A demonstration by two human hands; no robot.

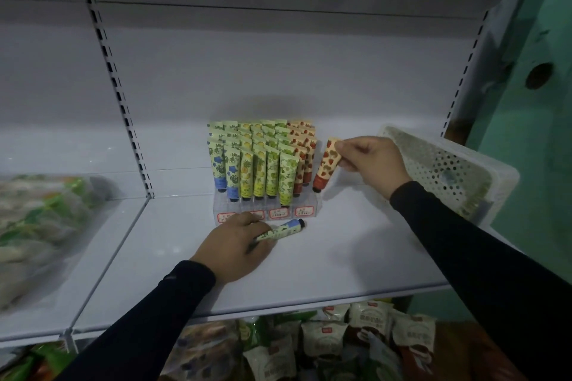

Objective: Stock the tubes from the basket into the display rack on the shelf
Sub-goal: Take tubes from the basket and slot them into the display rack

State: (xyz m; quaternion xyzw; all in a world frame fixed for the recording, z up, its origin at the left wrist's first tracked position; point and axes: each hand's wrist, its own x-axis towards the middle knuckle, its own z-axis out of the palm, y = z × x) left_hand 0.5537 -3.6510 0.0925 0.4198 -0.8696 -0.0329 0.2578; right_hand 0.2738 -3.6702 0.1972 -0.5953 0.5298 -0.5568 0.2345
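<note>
Head view: on the neighbouring shelf section at far left lie blurred clear-film packets point(40, 226) with green print. The white metal shelf point(325, 263) carries a clear plastic display rack point(267, 210), stepped in rows, with red-bordered labels along its front. Slim soft tubes point(247, 176) stand in it cap-down: blue-flowered, yellow-green, then strawberry-red. The left hand point(238, 244) rests on the shelf before the rack, fingers curled around a blue-capped tube point(283, 230) lying flat. The right hand point(368, 161) pinches the top of a strawberry tube point(326, 165), tilted, dark cap down, just beside the rack's right edge. A white perforated plastic basket point(445, 164) stands tilted at the right.
</note>
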